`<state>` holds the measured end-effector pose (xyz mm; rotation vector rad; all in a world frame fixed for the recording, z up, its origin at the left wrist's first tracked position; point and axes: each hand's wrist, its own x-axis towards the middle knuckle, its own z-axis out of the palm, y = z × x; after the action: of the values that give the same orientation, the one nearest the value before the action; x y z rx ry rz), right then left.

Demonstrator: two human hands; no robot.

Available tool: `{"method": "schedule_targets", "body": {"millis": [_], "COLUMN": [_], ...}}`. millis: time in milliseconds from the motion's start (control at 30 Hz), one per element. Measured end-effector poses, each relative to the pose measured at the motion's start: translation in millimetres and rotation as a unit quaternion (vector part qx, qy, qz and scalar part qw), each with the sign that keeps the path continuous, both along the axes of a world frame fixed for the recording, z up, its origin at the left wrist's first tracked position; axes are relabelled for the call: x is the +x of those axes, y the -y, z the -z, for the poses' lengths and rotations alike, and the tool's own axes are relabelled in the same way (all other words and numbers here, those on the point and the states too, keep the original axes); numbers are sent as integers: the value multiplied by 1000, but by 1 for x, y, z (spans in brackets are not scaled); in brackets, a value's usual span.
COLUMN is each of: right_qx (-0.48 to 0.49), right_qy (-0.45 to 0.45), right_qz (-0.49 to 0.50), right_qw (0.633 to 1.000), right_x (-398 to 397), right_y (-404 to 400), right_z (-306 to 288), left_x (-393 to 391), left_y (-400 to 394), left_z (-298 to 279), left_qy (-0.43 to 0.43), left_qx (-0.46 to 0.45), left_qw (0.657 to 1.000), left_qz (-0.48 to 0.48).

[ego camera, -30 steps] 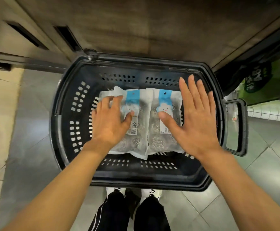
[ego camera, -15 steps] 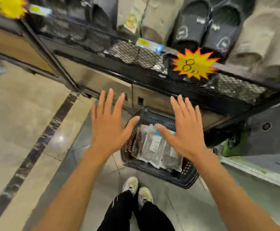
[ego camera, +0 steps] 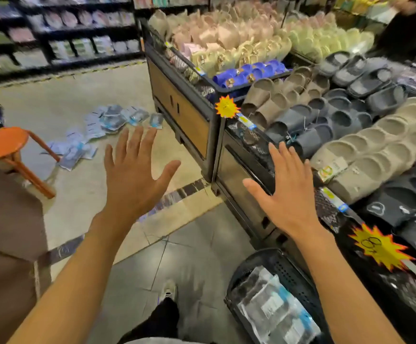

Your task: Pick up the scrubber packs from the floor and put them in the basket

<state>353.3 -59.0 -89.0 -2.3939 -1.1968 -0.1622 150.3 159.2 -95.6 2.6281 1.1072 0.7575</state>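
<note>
Hands point(ego camera: 137, 175) raised; clear blue-labelled packs point(ego camera: 273, 314)

Scrubber packs on floor point(ego camera: 107, 130): many clear plastic packs with blue-white labels, scattered flat on beige floor tiles in loose trail, some overlapping, far cluster near corner of display stand, nearer cluster beside orange stool leg. Blurred, count unclear. Basket point(ego camera: 286, 266): black plastic, perforated walls, on grey floor at bottom right, against stand base. Packs in basket point(ego camera: 276, 311): several lying flat, overlapping, dark steel-wool contents visible through clear wrap, white-blue labels up.
</note>
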Motion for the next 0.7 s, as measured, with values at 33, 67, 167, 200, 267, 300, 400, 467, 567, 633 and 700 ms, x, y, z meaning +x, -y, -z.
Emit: {"method": "schedule_targets", "body": {"millis": [33,67,167,200,267,300,400,467,567,633,700], "right_qx": [-1,-4,-18,-21,-21,-19,-3,5,-3,-3,-3], "right_qy": [8,15,27,27,20,14,1,0,1,-6,-16], "right_qz": [-16,-32,-78,-88,-108,-116,-137,-149,-167,-173,-182], "right_qw": [1000,999,996,996,994,993,991,989,986,985,983], "right_x": [-1,-2,-3,-4,-6,-8,-12,-11,-3,7,19], "right_y": [-21,-43,-109,-133,-179,-202,-267,-307,-363,-400,-439], "right_z": [-5,-8,-14,-15,-19,-21,-22,-22,-19,-17,-14], "left_x": [-8,-15,-29,-31,-36,-38,-46,-51,-53,-51,-45], "left_y": [-14,-29,-74,-90,-123,-139,-191,-225,-270,-302,-336], "left_z": [-6,-10,-19,-23,-28,-30,-32,-32,-28,-25,-19], "left_qy": [-2,-4,-17,-24,-32,-29,-24,-19,3,21,44], "left_qx": [0,2,4,0,-4,-3,-23,-42,-57,-78,-97], "left_qw": [1000,1000,1000,999,999,998,998,997,997,994,991], "left_qz": [-10,-16,-25,-31,-44,-48,-51,-58,-60,-66,-75]}}
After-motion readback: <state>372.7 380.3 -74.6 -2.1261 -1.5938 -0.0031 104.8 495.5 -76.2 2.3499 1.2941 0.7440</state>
